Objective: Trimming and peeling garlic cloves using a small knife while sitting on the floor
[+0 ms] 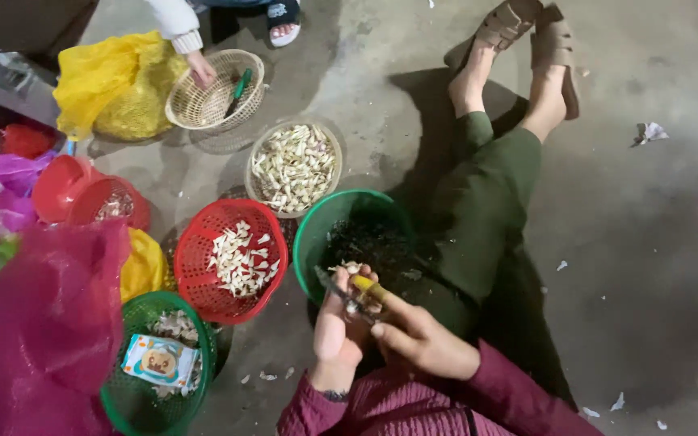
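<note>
My left hand cups a garlic clove above the green basket. My right hand grips a small knife with a yellow handle, its blade laid against the clove. Both hands hover over the near rim of that basket, whose dark inside holds peel scraps. Just to the left, a red basket holds peeled white cloves. A woven tray behind it is full of garlic cloves.
Another person's hand rests in a woven basket holding a green-handled tool, beside a yellow bag. A green basket with a small packet, red bowls and pink plastic crowd the left. My outstretched legs lie on the concrete floor.
</note>
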